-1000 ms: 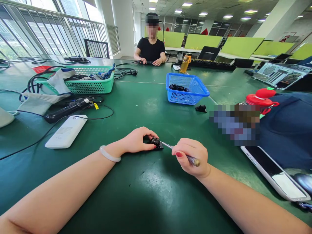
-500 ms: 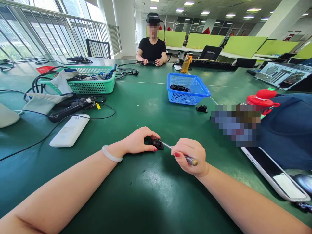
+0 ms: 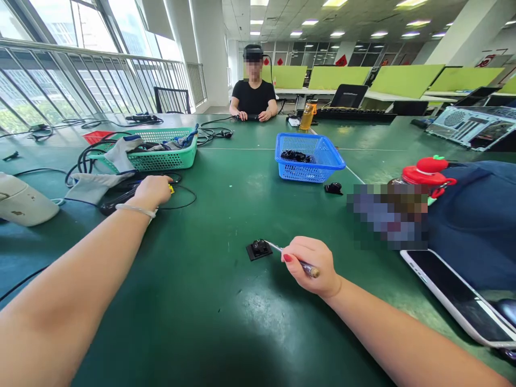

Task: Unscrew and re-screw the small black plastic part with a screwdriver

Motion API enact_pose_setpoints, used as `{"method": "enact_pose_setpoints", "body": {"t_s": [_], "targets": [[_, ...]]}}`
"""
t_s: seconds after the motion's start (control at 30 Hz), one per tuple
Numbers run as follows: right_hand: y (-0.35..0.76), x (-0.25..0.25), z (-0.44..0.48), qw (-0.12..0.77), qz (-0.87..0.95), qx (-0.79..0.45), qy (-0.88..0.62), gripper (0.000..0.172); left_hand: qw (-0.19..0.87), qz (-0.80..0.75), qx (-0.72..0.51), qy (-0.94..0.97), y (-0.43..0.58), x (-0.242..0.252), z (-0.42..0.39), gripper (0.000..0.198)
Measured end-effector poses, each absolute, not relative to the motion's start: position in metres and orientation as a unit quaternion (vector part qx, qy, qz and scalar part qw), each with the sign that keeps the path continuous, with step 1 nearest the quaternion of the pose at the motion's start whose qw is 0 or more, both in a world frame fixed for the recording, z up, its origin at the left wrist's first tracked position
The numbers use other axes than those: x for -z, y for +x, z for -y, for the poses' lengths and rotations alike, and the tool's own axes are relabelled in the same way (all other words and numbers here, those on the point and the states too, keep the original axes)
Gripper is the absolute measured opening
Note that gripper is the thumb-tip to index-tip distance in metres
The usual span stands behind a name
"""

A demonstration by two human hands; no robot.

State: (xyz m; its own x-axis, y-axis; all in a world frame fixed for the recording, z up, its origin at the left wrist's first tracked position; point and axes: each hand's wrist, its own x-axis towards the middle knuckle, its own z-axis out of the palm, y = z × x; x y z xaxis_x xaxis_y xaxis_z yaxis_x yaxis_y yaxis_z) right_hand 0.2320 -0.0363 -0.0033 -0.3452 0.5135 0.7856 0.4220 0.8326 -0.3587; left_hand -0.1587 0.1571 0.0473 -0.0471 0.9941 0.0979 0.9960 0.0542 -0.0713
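My right hand (image 3: 309,264) is closed around a slim screwdriver (image 3: 312,270) with a silvery shaft. The shaft's tip touches a small black plastic part (image 3: 259,247) with a flat square base, which rests on the green table (image 3: 226,317). My left hand (image 3: 153,191) is stretched out to the left, over the end of a long black device (image 3: 116,198) with a cable and beside a yellow tag (image 3: 172,189). Its fingers mostly point away and down, so their grip is hidden.
A green basket (image 3: 161,159) with gloves and cables stands far left. The blue basket (image 3: 309,171) holds black parts; another black part (image 3: 333,188) lies beside it. Right are a phone (image 3: 451,295), dark blue bag (image 3: 479,215) and red-lidded bottle (image 3: 429,171). A person (image 3: 253,97) sits opposite.
My left hand has let go of the black part and moved left and forward to the black device. My right hand keeps the screwdriver at the part. The view has tilted up slightly.
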Motion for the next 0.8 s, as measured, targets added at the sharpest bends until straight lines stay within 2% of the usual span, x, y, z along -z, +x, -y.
{"method": "enact_pose_setpoints", "body": {"t_s": [0.1, 0.43, 0.6, 0.8], "targets": [[0.233, 0.004, 0.036, 0.487, 0.822, -0.048, -0.29, 0.034, 0.088, 0.705, -0.039, -0.702, -0.174, -0.032, -0.167, 0.043], [0.236, 0.003, 0.033, 0.475, 0.827, -0.065, -0.294, 0.035, 0.083, 0.705, -0.043, -0.703, -0.178, -0.023, -0.19, 0.043], [0.236, 0.004, 0.032, 0.477, 0.825, -0.066, -0.296, 0.035, 0.024, 0.718, -0.052, -0.694, -0.188, -0.029, -0.204, 0.039], [0.236, 0.004, 0.032, 0.475, 0.826, -0.075, -0.295, 0.034, -0.07, 0.695, -0.024, -0.715, -0.204, -0.038, -0.207, 0.047]]}}
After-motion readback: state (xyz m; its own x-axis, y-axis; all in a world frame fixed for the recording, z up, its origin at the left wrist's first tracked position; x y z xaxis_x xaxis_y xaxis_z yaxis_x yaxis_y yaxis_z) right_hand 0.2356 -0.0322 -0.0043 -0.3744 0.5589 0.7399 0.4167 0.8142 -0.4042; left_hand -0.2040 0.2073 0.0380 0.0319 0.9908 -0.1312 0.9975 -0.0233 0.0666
